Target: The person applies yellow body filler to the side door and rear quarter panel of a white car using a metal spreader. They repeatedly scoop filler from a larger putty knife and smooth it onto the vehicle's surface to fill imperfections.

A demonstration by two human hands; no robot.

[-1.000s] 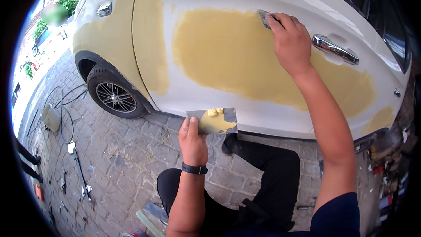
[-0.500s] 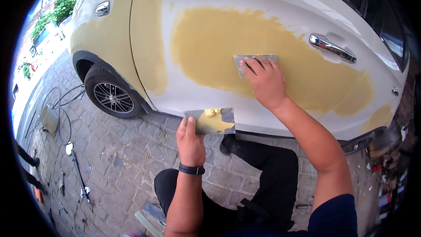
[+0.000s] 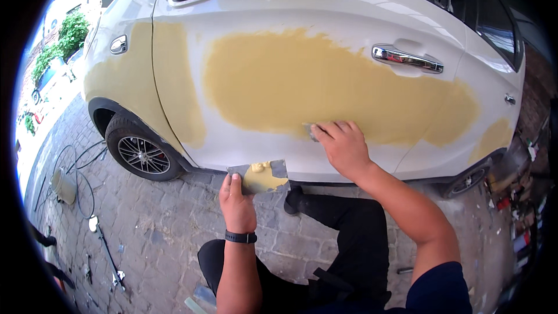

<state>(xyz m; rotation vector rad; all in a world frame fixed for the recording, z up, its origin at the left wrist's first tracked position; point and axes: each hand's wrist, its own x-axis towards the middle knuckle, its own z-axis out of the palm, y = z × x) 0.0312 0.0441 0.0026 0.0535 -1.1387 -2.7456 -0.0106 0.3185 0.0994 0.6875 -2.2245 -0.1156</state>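
Observation:
My left hand (image 3: 237, 208) grips the near-left corner of a flat grey filler plate (image 3: 279, 170), thumb on top. Yellow body filler (image 3: 260, 179) is smeared over the plate, with a small lump at its far edge. My right hand (image 3: 347, 148) is closed on a grey putty spreader (image 3: 310, 132), most of it hidden by the fingers. It is at the lower edge of a broad yellow filler patch (image 3: 273, 87) on the white car door (image 3: 244, 150); whether the blade touches the panel I cannot tell. More filler covers the front edge of the door and the fender.
A chrome door handle (image 3: 407, 59) juts out above the patch. The front wheel (image 3: 143, 148) is at the left. A bucket (image 3: 63, 186), a hose and a long tool (image 3: 107, 251) are on the brick paving (image 3: 157, 227). Assorted clutter (image 3: 521, 241) lines the right side.
My right hand and the spreader have moved down the door, from within the filler patch to its lower edge. The spreader has tilted, showing less of its face. The view has shifted upward.

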